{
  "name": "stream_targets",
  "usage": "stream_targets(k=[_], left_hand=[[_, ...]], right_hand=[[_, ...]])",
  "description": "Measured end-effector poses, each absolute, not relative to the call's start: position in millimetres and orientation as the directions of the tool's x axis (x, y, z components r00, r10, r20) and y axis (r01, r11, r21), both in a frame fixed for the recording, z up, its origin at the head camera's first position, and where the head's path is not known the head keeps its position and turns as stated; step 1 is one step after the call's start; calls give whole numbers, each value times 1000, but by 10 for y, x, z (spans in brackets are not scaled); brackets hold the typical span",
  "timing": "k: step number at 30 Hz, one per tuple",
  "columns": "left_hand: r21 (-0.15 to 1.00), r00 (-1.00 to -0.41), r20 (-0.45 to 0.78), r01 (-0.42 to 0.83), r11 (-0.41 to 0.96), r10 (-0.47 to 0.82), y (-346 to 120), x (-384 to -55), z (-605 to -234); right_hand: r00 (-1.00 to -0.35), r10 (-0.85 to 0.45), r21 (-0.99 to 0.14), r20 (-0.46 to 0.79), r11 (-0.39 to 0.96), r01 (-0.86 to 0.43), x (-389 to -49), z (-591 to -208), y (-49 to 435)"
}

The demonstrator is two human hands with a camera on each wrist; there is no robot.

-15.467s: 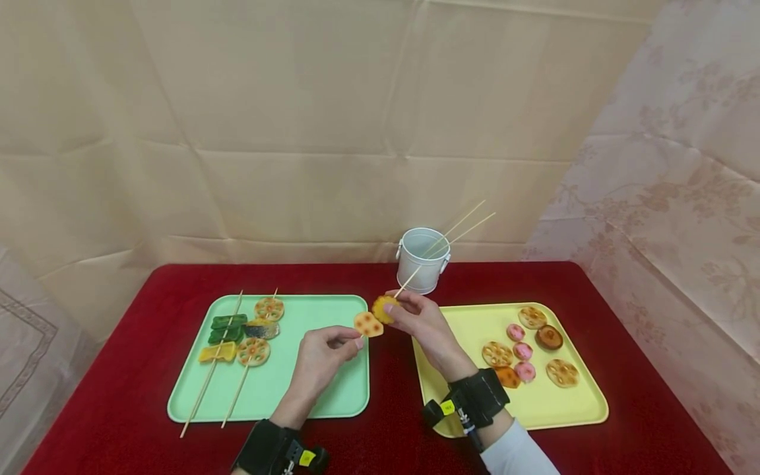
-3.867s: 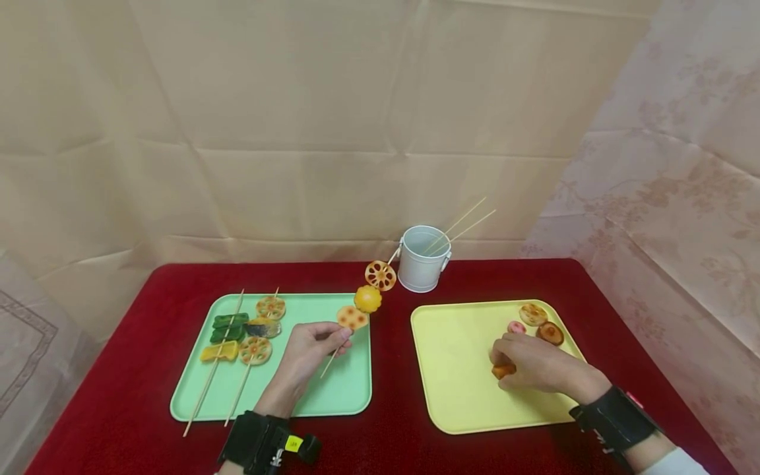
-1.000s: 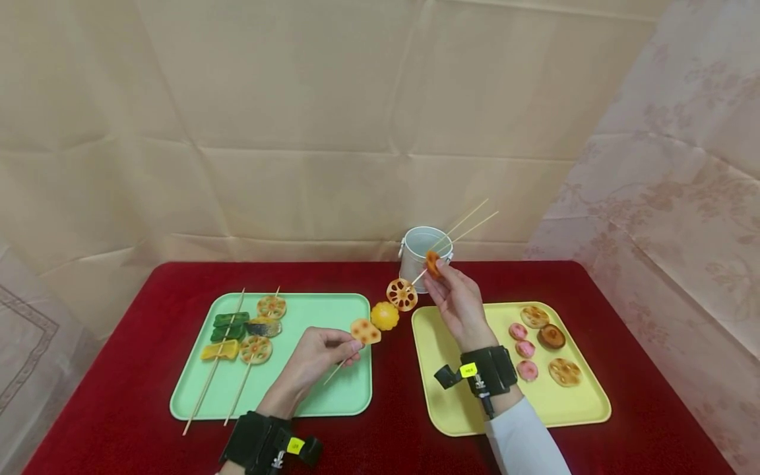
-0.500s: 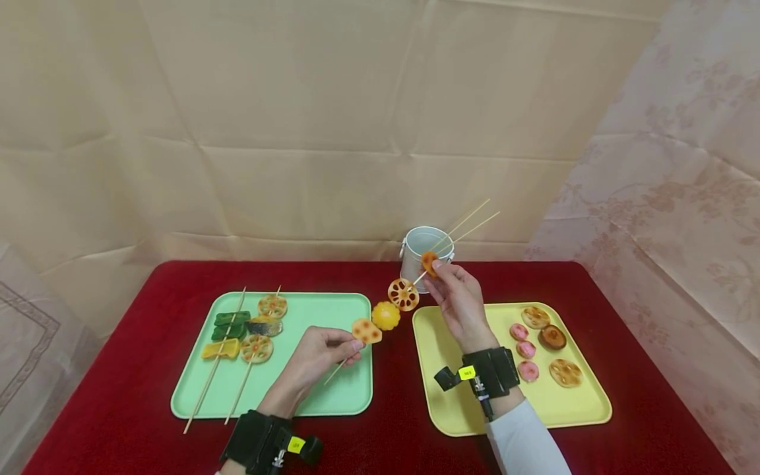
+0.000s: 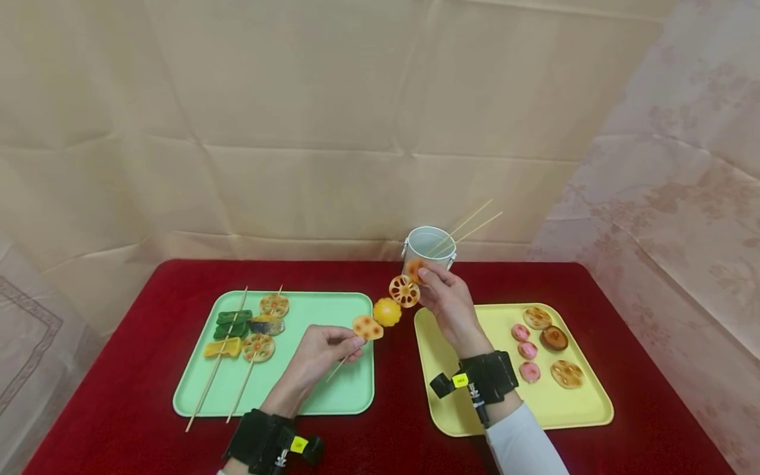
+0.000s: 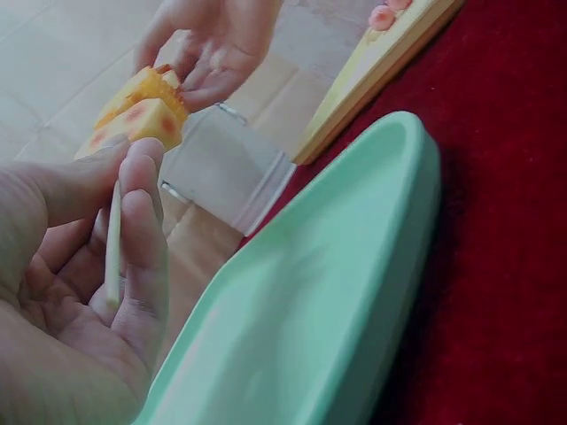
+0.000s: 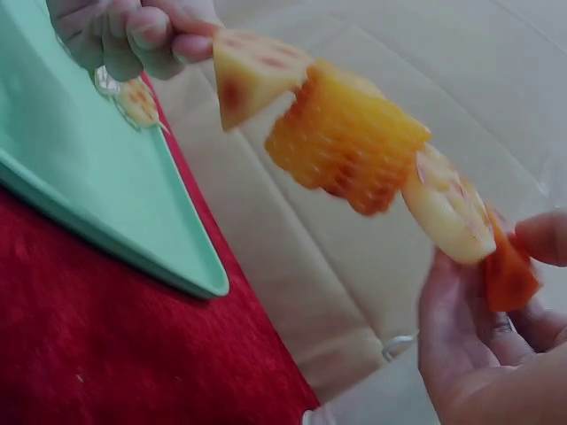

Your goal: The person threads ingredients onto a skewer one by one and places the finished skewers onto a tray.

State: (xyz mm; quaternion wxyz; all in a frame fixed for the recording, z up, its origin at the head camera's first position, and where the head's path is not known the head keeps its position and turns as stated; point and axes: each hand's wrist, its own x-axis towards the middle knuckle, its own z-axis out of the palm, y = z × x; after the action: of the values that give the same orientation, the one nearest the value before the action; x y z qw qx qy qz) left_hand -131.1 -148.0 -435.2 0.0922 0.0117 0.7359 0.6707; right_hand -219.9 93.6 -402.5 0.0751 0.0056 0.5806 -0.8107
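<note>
My left hand (image 5: 323, 353) pinches a bamboo skewer (image 5: 336, 371) just below a pale, brown-spotted food piece (image 5: 367, 328). Above that piece, the skewer carries a ridged yellow corn piece (image 5: 386, 312) and a lotus root slice (image 5: 404, 291). At the upper end, my right hand (image 5: 451, 303) pinches a flat orange piece (image 5: 413, 269) between thumb and fingers. In the right wrist view this orange piece (image 7: 511, 276) lies right against the lotus slice (image 7: 450, 212), and the skewer's tip is hidden. The loaded skewer is held in the air, slanting up to the right.
Two loaded skewers lie on the green tray (image 5: 320, 303) at left. The yellow tray (image 5: 439, 409) at right bears three pink rounds, a brown mushroom cap (image 5: 554, 338) and two browned slices. Behind my right hand stands a white bucket (image 5: 431, 241) with two bare skewers.
My right hand took the orange piece from the yellow tray and brought it to the skewer's tip. Just now it slid down to the lotus slice, which joined the skewer earlier, after the corn.
</note>
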Motion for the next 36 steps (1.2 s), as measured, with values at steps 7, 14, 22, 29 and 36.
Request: stream_targets(k=[7,14,22,29,36], left_hand=[[985,-983,-127,-109,134,134,-1434,-1291,-4355],[974,-964,-126,-76,212,235,-1471,-1278,-4297],[970,-980,-112,-71,233,165,-1449,-1272,-4309],[966,-992,-80,-52,255,102,-1442,-1257,-4324],[964,-993,-59,-31,264,100,-1447,-1270,-4327]], right_hand=[[-984,-134,-940,-115,-305,152,-2178,-4024,903],[-985,-122,-941,-120,-304,152,-2213,-4061,940],[-988,-120,-945,-102,-299,134,-2216,-4063,958],[-978,-198,-961,-64,-251,114,-2185,-4062,933],[-965,-257,-962,-57,-244,121,-2179,-4052,940]])
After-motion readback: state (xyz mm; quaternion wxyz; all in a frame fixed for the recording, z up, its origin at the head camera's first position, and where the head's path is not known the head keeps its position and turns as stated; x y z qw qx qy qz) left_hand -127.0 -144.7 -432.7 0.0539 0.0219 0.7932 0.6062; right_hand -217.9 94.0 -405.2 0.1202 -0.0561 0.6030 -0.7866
